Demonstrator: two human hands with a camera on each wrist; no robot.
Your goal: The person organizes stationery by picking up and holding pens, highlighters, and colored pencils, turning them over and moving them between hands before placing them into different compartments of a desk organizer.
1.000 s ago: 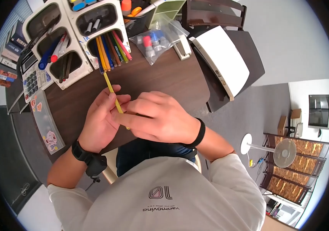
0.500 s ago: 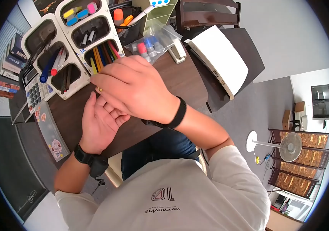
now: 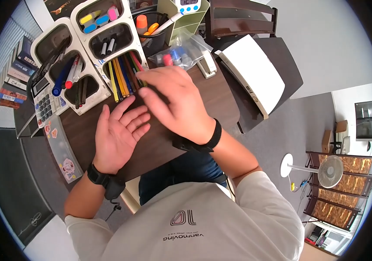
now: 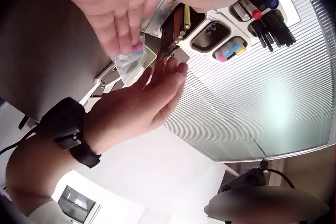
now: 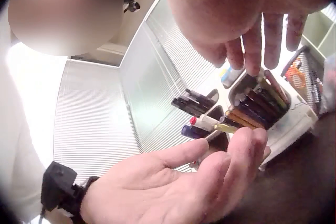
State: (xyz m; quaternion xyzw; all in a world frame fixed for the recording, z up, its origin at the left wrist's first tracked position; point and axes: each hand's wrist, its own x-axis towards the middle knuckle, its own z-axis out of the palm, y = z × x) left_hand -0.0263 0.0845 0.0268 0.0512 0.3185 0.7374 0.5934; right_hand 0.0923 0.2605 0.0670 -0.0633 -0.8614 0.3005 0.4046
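Observation:
Several coloured pencils (image 3: 128, 82) lie in the front compartment of a white organizer (image 3: 101, 89), their ends sticking out toward me. A yellow pencil (image 3: 113, 81) is at the left of the row. My right hand (image 3: 179, 102) hovers by the right end of the pencils, thumb and forefinger spread around a greenish pencil end. In the right wrist view that hand's fingers (image 5: 272, 40) look straight over the compartment. Palm up, my left hand (image 3: 118, 137) rests in the air before the organizer, fingers loosely extended and holding nothing.
Other compartments hold markers (image 3: 73, 74) and highlighters (image 3: 101, 19). A calculator (image 3: 49, 102) and a stickered clear case (image 3: 63, 150) lie at left. Right of the pencils are a bag of small bottles (image 3: 179, 54), a stapler (image 3: 207, 65) and a black mesh cup (image 3: 153, 41).
The yellow pencil went from my hands into the compartment with the other pencils. My right hand let it go and moved right along the row; my left hand opened, palm up.

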